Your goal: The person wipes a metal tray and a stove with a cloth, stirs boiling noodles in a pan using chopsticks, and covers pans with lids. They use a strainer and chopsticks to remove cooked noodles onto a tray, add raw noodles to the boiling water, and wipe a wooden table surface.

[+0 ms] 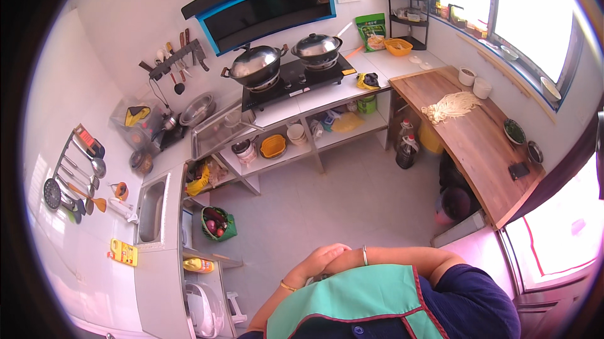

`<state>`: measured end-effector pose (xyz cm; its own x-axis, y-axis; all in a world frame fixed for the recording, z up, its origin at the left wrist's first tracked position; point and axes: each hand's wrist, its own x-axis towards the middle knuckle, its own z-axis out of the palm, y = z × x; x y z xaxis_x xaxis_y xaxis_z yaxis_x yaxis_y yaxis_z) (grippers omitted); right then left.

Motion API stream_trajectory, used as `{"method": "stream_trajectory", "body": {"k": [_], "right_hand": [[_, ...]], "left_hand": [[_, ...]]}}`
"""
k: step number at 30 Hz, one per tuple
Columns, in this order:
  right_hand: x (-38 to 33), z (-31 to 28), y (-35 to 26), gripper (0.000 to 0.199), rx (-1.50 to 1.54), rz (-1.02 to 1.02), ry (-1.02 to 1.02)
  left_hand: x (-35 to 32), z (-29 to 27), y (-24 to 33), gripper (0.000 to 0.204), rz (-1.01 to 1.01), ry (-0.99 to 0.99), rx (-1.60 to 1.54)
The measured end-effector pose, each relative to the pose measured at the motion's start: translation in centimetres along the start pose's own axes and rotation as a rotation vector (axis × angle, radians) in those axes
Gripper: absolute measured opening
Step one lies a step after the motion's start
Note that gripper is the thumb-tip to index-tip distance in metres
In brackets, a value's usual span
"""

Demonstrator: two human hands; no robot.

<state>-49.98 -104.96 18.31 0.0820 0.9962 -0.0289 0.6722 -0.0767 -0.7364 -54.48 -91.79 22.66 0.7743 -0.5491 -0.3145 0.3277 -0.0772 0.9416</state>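
My two hands rest together in front of my green apron (pixel 346 292), at the lower middle of the head view. My left hand (pixel 319 258), with a gold bracelet at its wrist, lies on top. Its fingers are together and folded over my right hand (pixel 341 261), just past the silver bracelet on that wrist. The fingers of my right hand are hidden beneath the left hand. No utensil or food shows in either hand, and both are well away from the counters.
Ahead, two lidded woks (pixel 255 68) (pixel 316 50) stand on a black stove (pixel 296 81). Noodles (pixel 452 107) lie on the wooden counter (pixel 487 156) at right. A sink (pixel 151 210) is at left. A green vegetable basket (pixel 226 229) and oil bottles (pixel 407 152) stand on the floor.
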Motion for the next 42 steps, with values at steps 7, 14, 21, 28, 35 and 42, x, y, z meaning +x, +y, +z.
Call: {"method": "stream_trajectory", "body": {"k": [7,14,21,28,35,42], "right_hand": [[0.3,0.3,-0.3,0.017,0.004,0.012,0.007],[0.7,0.3,-0.3,0.017,0.005,0.02,0.016],[0.8,0.2,-0.2,0.017,0.002,0.024,0.021],[1.0,0.1,-0.2,0.017,0.001,0.022,0.022],[1.3,0.1,-0.2,0.017,0.0,0.013,0.021],[1.6,0.0,-0.1,0.018,-0.019,0.003,0.036]], "left_hand": [[-0.4,-0.4,0.0,0.038,0.017,-0.017,0.027],[-0.5,-0.7,0.1,0.038,0.008,-0.021,0.023],[-0.4,-1.0,0.2,0.038,-0.005,-0.035,0.007],[-0.3,-1.3,0.1,0.038,-0.012,-0.031,0.002],[-0.3,-1.5,0.1,0.038,-0.008,-0.029,0.005],[-0.2,-1.8,-0.2,0.037,-0.003,-0.023,0.01]]}}
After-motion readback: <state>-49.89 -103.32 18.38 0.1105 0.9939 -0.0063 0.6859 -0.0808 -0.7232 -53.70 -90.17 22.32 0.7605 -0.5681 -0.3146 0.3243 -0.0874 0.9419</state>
